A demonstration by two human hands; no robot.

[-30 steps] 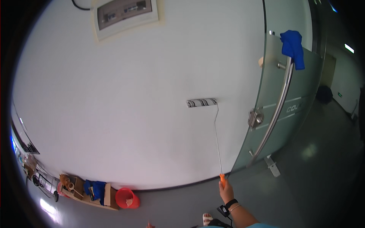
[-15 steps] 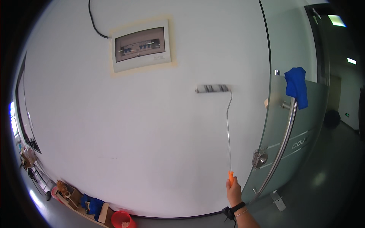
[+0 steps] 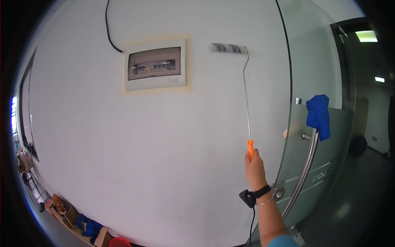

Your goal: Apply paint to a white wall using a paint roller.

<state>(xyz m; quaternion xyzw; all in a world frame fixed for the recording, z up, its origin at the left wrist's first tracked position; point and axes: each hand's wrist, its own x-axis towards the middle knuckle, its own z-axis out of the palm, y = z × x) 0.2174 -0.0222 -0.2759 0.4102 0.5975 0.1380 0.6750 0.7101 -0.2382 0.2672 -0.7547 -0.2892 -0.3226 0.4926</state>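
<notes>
My right hand point(image 3: 256, 169) is closed round the orange handle of a paint roller point(image 3: 249, 145), its arm reaching up from the lower right. A long thin wire frame rises from that handle to a white roller sleeve with dark streaks point(image 3: 228, 48). The sleeve lies level against the white wall point(image 3: 164, 136), to the right of the electrical panel box point(image 3: 156, 86). Whether it presses on the wall I cannot tell for sure. A black strap with a small black device and cable circles my right wrist. My left hand is out of view.
Masking tape borders the panel box, and a black cable point(image 3: 108, 29) runs up from it. On the right stands a glass door point(image 3: 312, 164) with a long metal handle and a blue cloth point(image 3: 319, 117). Cardboard boxes point(image 3: 101, 238) and a red bucket point(image 3: 119, 243) sit at lower left.
My right hand has risen with the paint roller, and the sleeve has moved up the wall from below the panel box's level to beside its top. The view has tilted upward.
</notes>
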